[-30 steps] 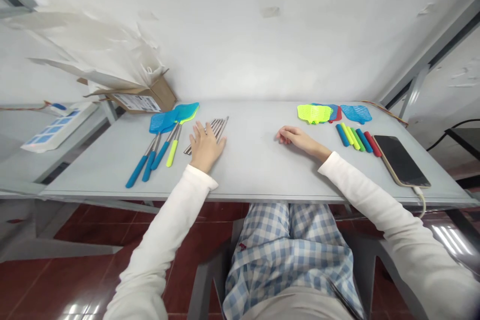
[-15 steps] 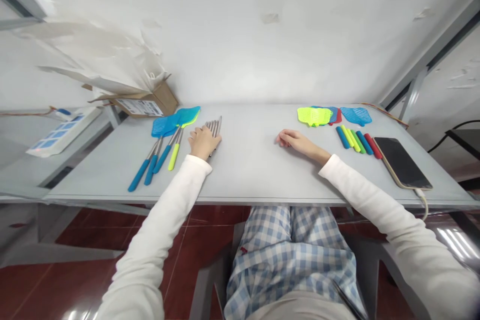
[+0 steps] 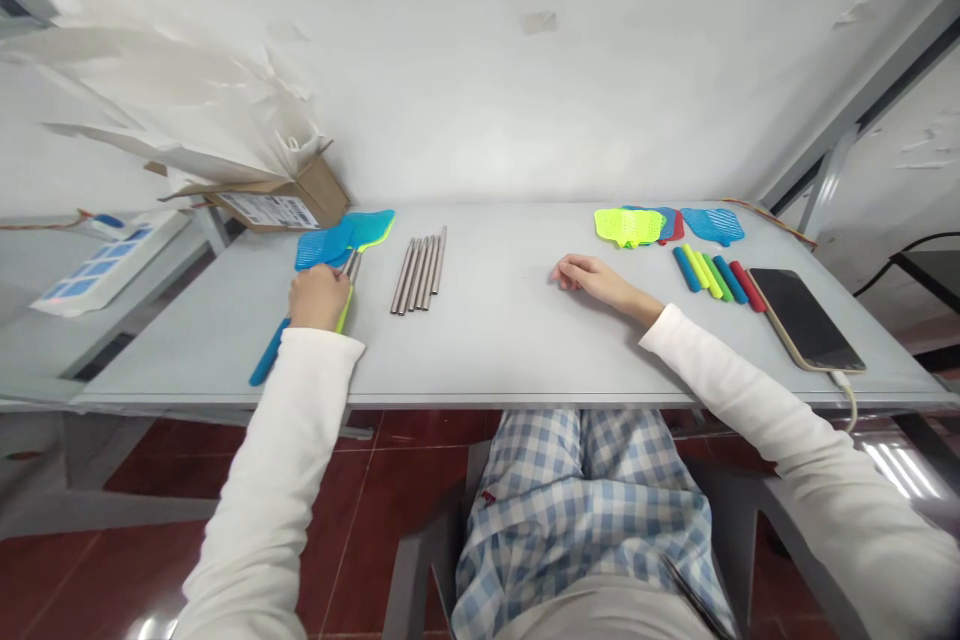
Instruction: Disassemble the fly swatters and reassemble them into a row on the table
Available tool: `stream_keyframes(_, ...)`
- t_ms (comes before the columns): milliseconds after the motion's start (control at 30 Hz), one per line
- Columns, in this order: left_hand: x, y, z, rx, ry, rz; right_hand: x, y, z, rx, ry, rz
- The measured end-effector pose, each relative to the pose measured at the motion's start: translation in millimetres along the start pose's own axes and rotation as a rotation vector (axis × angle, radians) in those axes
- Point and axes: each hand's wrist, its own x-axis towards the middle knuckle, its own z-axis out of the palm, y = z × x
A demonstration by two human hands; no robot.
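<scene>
My left hand (image 3: 319,298) is curled over the metal shafts of the assembled fly swatters at the left, its fingertips mostly hidden. The blue swatter heads (image 3: 324,245) stick out beyond the knuckles, a blue handle (image 3: 268,354) below the hand. Just right of it, several bare metal tubes (image 3: 418,272) lie side by side in a row. My right hand (image 3: 592,278) rests on its side on the table, fingers loosely curled with nothing in them. Further right lie loose swatter heads, yellow-green (image 3: 628,226) and blue (image 3: 712,225), above a row of coloured handles (image 3: 716,277).
A phone (image 3: 807,318) with a white cable lies at the table's right. An opened cardboard box (image 3: 319,190) stands at the back left, and a white power strip (image 3: 109,262) lies left of the table. The wall closes off the back.
My left hand has moved left, off the metal tubes and onto the assembled fly swatters, leaving the tubes uncovered. My right hand has stayed put.
</scene>
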Motion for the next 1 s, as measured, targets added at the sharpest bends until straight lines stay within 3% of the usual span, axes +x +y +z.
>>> stream_keyframes(133, 4, 9, -9, 0.053, -0.018, -0.088, 1, 3, -1, 0.009, -0.002, -0.008)
stream_keyframes(300, -12, 32, -31, 0.021, -0.007, -0.103, 2, 3, -1, 0.019, -0.013, 0.001)
stream_keyframes(400, -30, 50, -45, -0.090, 0.055, -0.086, 1, 1, -2, 0.026, -0.019, 0.000)
stream_keyframes(467, -47, 67, -51, -0.278, 0.058, -0.047, 0, 0, -2, 0.032, -0.022, -0.002)
stream_keyframes(533, -69, 90, -49, -0.555, -0.049, 0.043, 0, -1, -1, 0.049, -0.013, 0.000)
stream_keyframes(600, -96, 114, -38, -0.790, -0.241, 0.130, -1, -2, 2, 0.121, 0.054, -0.004)
stream_keyframes(700, -136, 148, -11, -1.021, -0.561, 0.124, 0, -7, 6, 0.361, 0.213, -0.008)
stream_keyframes(767, -156, 164, 7, -1.134, -0.693, 0.095, 0, -13, 8, 0.517, 0.262, -0.009)
stream_keyframes(867, -169, 182, 25, -1.280, -0.803, 0.045, -2, -20, 5, 0.578, 0.261, -0.012)
stream_keyframes(1000, -157, 213, 38, -1.349, -1.001, 0.112, 1, -16, -2, 0.504, 0.238, 0.034)
